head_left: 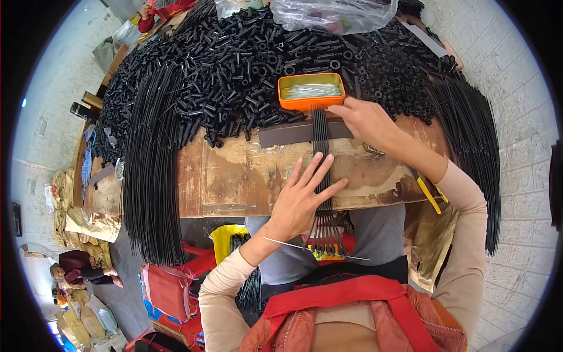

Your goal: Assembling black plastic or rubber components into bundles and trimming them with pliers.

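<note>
A flat row of several thin black rods (pixel 319 130) lies side by side across the bench, pointing away from me. Its near ends fan out past the bench edge, where a thin metal wire (pixel 284 242) crosses them. My left hand (pixel 302 196) rests flat on the row with its fingers spread. At the far ends of the rods, my right hand (pixel 365 120) has thumb and fingers pinched together; what is between them is too small to tell. Just beyond stands an orange tin (pixel 309 104) holding thin silvery wires (pixel 311 90).
A large heap of black tubular parts (pixel 234 64) covers the back of the wooden bench (pixel 229 176). Long black rod bundles (pixel 152 176) hang over the edge at left and right. Yellow-handled pliers (pixel 429 195) lie at right. A dark flat strip (pixel 284 135) runs under the rods.
</note>
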Available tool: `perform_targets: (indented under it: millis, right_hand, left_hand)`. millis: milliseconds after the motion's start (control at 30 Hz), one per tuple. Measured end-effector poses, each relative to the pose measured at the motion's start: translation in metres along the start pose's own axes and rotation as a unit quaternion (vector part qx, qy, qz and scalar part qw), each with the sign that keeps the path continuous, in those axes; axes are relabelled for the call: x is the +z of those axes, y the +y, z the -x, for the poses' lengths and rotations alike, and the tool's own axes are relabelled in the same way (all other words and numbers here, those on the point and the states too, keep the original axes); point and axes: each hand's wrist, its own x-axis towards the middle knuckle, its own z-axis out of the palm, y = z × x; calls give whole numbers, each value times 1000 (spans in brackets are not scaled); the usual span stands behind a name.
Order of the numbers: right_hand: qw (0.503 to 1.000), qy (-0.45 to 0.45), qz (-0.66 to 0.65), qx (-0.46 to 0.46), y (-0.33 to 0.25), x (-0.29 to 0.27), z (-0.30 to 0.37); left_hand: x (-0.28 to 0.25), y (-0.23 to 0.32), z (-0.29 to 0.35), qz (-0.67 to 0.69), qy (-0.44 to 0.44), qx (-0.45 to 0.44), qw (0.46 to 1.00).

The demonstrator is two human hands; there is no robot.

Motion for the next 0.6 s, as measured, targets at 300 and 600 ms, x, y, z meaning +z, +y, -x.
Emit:
perform_targets:
  millis: [300, 600]
  right_hand:
    - [1000, -20, 13, 13, 2, 7, 9]
    - [999, -15, 29, 0, 1, 11, 3]
  left_hand:
    - [2, 1, -1, 16, 4, 5, 1000]
    - [1, 0, -2, 38, 7, 9, 999]
